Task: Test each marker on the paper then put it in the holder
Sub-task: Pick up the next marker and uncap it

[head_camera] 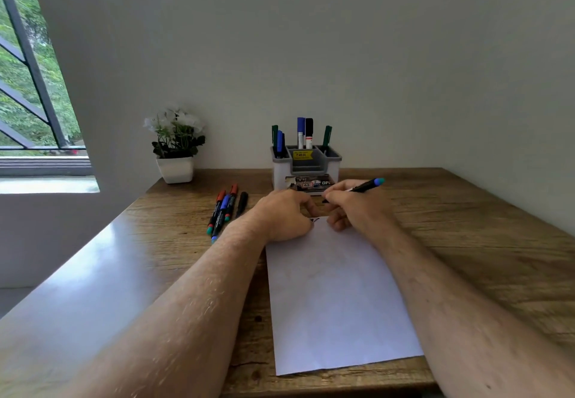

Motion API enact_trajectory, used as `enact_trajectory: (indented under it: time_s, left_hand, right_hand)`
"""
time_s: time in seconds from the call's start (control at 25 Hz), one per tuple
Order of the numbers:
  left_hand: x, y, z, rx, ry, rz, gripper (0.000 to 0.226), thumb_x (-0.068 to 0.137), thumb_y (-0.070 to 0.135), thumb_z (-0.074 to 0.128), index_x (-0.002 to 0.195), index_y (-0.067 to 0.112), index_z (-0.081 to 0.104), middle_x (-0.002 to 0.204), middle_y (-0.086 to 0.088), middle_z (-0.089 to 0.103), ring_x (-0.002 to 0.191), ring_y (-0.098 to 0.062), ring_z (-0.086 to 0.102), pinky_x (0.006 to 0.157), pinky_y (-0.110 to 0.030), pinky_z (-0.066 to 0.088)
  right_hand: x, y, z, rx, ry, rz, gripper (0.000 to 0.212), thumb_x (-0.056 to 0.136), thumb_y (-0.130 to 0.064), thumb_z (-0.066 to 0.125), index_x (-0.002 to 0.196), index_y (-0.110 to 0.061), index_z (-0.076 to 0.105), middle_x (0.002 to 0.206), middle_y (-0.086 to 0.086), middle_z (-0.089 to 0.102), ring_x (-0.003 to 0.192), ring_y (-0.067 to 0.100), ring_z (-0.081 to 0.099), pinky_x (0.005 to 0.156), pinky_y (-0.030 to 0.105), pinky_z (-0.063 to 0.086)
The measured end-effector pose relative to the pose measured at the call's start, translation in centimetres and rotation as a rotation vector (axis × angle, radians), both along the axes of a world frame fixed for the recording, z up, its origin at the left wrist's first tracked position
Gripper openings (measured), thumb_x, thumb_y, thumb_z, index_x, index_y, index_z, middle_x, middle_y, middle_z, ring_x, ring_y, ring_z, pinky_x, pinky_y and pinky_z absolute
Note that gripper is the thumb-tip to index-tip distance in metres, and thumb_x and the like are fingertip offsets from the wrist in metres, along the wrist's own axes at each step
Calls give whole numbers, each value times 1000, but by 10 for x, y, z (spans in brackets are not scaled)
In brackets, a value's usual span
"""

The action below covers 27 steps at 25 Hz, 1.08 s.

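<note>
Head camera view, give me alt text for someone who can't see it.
A person's right hand holds a black marker over the far end of a white paper on a wooden desk, the left hand beside it. Behind stand a marker holder and loose markers.

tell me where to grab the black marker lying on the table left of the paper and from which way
Pinch the black marker mid-barrel, coming from above with fingers across its width. It lies flat, pointing toward the wall, and its right side looks open, while the red-capped marker sits close on its left.
</note>
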<state>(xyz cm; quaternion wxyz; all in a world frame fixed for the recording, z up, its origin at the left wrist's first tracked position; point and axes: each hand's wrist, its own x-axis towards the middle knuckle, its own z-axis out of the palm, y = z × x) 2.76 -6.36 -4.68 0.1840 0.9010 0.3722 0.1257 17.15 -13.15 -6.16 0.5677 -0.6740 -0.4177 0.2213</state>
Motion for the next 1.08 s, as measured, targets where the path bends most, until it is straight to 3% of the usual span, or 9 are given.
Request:
enact_trajectory:
  time_s: [0.2,0.36,0.44,0.56,0.88,1.08]
  left_hand:
    - [3,3,-3,-7,-68,8,25,84,21,67,107,31,70,99,11,65,94,-10,60,81,-27,51]
    - [2,4,-2,-24,-58,-22,25,82,34,75,107,33,70,90,16,59,83,-1,54,67,-19,39]
    - [2,4,-2,-27,-73,-30,26,81,34,77,106,33,70,88,19,59,82,2,53,67,-18,38]
    - [3,5,0,-42,-81,-36,23,80,31,79,102,32,71,87,20,61,83,1,55,71,-19,39]
    - [4,7,1,-68,-76,-36,19,78,33,80,95,35,71,85,21,60,80,2,53,65,-17,36]
    - [3,8,-1,-92,-73,-24,21,78,35,80,97,35,72,87,19,61,82,0,55,67,-20,38]
  right_hand:
    - [-3,-4,-1,-18,-115,49,5,74,-10,64,71,-13,61,57,8,69,45,14,61,39,23,44]
    - [2,-3,-1,-55,-295,6,14,67,-26,67,64,-15,59,58,-1,69,51,5,59,49,29,44]
    - [4,0,-1,-46,-313,6,21,66,-30,66,69,-10,60,64,6,67,63,17,62,60,40,51]
    - [3,2,-3,-54,-325,3,23,67,-32,66,70,-10,60,71,11,70,71,25,65,64,41,53]
    - [1,1,-2,-67,-340,11,26,74,-23,70,58,-18,50,60,1,62,58,13,55,51,24,38]
    - [0,0,-1,-65,-344,3,27,76,-22,70,59,-16,49,56,-1,55,56,11,51,49,24,34]
